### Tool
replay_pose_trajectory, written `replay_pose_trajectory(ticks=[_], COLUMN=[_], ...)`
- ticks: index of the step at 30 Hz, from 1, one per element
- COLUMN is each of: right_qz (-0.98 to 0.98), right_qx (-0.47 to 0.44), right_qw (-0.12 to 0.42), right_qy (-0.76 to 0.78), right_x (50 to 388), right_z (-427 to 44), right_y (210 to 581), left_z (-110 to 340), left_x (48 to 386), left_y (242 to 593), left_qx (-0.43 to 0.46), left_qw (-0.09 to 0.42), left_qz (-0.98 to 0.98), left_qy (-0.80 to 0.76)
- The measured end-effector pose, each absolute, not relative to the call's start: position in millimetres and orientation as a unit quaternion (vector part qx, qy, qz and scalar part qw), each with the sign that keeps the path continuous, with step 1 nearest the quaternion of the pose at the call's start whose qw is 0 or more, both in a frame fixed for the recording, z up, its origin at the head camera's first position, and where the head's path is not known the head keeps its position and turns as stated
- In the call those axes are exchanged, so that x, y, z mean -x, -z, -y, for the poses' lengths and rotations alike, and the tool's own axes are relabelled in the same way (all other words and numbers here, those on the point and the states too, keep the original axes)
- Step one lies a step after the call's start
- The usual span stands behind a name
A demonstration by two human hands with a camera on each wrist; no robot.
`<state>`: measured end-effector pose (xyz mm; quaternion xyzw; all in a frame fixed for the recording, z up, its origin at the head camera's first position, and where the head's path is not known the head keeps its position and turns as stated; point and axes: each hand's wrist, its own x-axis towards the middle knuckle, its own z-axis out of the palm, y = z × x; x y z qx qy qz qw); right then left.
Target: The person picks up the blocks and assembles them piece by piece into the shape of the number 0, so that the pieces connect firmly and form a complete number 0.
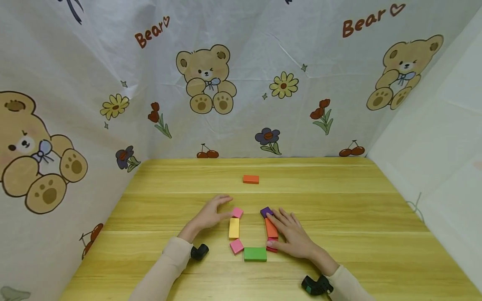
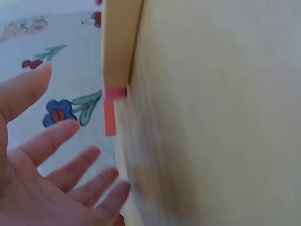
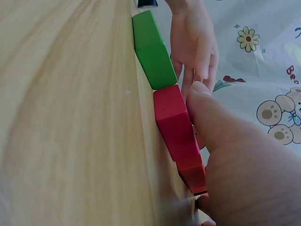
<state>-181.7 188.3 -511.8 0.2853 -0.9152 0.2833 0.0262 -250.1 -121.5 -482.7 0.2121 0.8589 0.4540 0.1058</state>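
My left hand [image 1: 208,215] hovers with fingers spread beside a pink block [image 1: 237,212]; the left wrist view shows the same hand [image 2: 66,179] gripping nothing. My right hand [image 1: 295,238] lies along the right-hand row of blocks. Its index fingertip touches the purple block [image 1: 265,211], and its thumb [image 3: 207,108] rests on the magenta block [image 3: 174,117]. Between those two sits an orange block [image 1: 271,229], partly under the hand. A yellow block [image 1: 234,228], another pink block [image 1: 237,246] and a green block [image 1: 255,254] continue the ring-like outline.
Farther back on the wooden table [image 1: 331,188] lies a single orange-red block [image 1: 251,179]. Behind the table hangs a bear-print cloth [image 1: 248,125], and a white wall [image 1: 433,138] stands at the right. Each wrist wears a black device, such as the right one [image 1: 317,286].
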Motion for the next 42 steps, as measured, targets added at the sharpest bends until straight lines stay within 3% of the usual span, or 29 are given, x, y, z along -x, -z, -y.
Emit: replay_pose_trajectory(ticks=[12, 42], right_qz=[0.918, 0.919], right_qx=[-0.283, -0.282], right_qw=[0.025, 0.033], right_qy=[-0.277, -0.274], right_x=[180.9, 181.3], right_z=[-187.8, -186.9], right_y=[508.4, 510.2], left_z=[114.5, 120.3], left_x=[202.5, 195.9], left_y=[488.2, 510.9], left_qx=[-0.236, -0.275], left_qw=[0.118, 0.088], left_qz=[-0.887, -0.91], left_qy=[-0.378, -0.296])
